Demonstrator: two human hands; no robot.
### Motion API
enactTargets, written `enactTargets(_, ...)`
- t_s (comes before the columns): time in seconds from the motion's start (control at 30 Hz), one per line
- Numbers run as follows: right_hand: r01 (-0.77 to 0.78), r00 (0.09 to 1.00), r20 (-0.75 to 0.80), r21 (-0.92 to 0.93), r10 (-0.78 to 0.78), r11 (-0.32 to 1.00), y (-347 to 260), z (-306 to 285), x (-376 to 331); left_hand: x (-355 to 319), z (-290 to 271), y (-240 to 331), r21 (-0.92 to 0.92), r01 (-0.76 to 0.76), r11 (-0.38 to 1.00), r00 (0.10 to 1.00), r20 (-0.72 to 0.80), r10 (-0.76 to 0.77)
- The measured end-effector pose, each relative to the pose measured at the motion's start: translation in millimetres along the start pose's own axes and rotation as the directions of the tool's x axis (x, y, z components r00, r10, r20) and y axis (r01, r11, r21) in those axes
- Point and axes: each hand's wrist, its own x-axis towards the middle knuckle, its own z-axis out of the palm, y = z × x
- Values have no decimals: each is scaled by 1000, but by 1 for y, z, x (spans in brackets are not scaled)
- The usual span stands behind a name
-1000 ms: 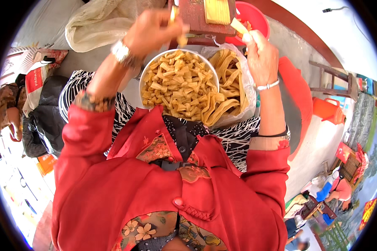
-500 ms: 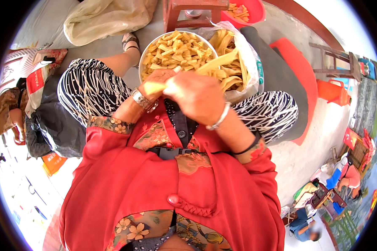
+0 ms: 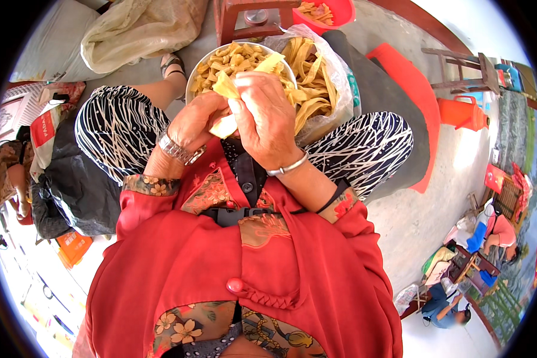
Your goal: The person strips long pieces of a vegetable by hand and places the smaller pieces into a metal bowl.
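Between my hands is a pale yellow, flat, leaf-like strip (image 3: 225,86), folded, with a second end showing below near my left fingers. My left hand (image 3: 198,121) is closed around it; its fingertips are partly hidden. My right hand (image 3: 265,116) pinches the strip from the other side, thumb uppermost. Just beyond my hands sits a round white basin (image 3: 189,94) filled with short, folded yellow pieces (image 3: 232,58). To its right, a clear plastic bag (image 3: 343,80) stands open, full of long yellow strips (image 3: 316,107).
A wooden stool (image 3: 221,24) stands beyond the basin, beside a red bowl (image 3: 348,13) with more yellow pieces. A large translucent sack (image 3: 140,33) lies at far left. An orange container (image 3: 462,112) stands right, past a red-edged dark mat (image 3: 424,125). Other people sit at lower right.
My right hand has moved down and left and turned, so the strip's folded end now points up. The view has shifted slightly, moving the surroundings left.
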Motion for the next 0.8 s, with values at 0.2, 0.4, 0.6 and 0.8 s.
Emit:
enactTargets(0.2, -559, 797, 252, -39, 550, 828, -4, 6, -14, -31, 16, 28, 622, -158, 767, 987, 129, 98)
enactTargets(0.4, -682, 710, 458, 258, 535, 684, 13, 13, -25, -42, 38, 24, 918, -358, -171, 697, 384, 605)
enactTargets(0.6, -768, 595, 598, 227, 536, 599, 12, -1, -26, -37, 27, 12, 914, -403, -46, 738, 354, 575)
enactTargets(0.8, -650, 743, 448, 303, 497, 697, 5, -3, -32, -30, 18, 5, 263, -348, 900, 935, 31, 352)
